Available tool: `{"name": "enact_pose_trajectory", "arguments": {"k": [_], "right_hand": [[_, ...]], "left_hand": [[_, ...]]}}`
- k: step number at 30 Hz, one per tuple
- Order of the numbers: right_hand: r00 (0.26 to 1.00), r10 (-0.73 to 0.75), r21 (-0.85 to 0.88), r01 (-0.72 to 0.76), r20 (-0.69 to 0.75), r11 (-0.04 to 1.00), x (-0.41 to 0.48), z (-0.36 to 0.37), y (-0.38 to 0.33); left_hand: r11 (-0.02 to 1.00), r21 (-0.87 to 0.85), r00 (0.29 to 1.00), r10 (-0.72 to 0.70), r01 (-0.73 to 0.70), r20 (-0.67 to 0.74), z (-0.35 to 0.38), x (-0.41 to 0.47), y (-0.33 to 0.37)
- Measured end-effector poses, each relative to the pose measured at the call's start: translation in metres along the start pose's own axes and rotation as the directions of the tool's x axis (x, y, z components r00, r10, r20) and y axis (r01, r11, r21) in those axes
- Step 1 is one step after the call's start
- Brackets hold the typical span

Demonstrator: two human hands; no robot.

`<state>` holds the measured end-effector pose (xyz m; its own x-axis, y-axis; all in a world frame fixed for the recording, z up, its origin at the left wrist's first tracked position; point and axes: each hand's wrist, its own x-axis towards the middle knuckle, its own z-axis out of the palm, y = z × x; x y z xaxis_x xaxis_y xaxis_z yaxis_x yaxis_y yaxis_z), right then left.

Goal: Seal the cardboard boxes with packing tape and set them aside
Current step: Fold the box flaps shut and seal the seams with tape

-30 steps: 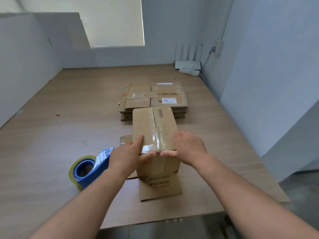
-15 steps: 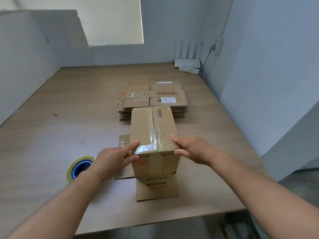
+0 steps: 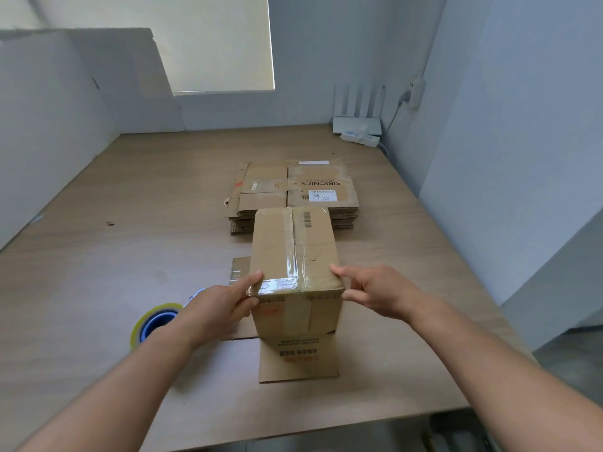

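Note:
A brown cardboard box (image 3: 293, 252) stands upright at the middle of the wooden table (image 3: 98, 272). Clear packing tape runs along its top seam and down the near face. Its bottom flaps lie spread flat on the table at the front and left. My left hand (image 3: 215, 308) holds the box's near left top corner, index finger on top and thumb on the front face. My right hand (image 3: 378, 291) grips the near right top corner. A blue tape dispenser (image 3: 153, 321) with a yellowish roll lies left of the box, partly hidden behind my left wrist.
A stack of flattened cardboard boxes (image 3: 293, 190) lies just behind the upright box. A white router (image 3: 357, 120) and a power strip sit at the back right corner. White panels wall the left and right sides. The table's near edge runs below my forearms.
Both hands have moved apart from the middle of the box's near top edge out to its two near corners. The box has stayed in place.

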<state>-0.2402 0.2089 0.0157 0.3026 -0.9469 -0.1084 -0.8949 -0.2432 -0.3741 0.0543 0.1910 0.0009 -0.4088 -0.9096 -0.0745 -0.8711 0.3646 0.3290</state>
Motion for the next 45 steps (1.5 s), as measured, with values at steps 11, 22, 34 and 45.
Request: {"name": "enact_pose_trajectory", "arguments": {"k": [11,22,34,45], "right_hand": [[0.996,-0.033,0.097,0.041,-0.084,0.994,0.002,0.013,-0.002],[0.989,0.125,0.238,-0.104,-0.074,0.966,0.002,0.016,-0.004],[0.894,0.441,0.759,-0.342,0.082,0.553,0.035,0.022,-0.014],[0.83,0.542,0.735,-0.448,0.13,0.509,0.026,-0.003,-0.019]], "left_hand": [[0.995,-0.007,0.985,0.1,-0.1,0.144,-0.012,0.01,-0.017],[0.971,-0.235,0.993,-0.009,0.038,0.12,-0.004,0.0,-0.007],[0.51,-0.772,0.91,-0.353,0.381,0.216,0.002,0.026,0.026],[0.585,-0.683,0.887,-0.405,0.437,0.22,-0.015,0.028,0.055]]}}
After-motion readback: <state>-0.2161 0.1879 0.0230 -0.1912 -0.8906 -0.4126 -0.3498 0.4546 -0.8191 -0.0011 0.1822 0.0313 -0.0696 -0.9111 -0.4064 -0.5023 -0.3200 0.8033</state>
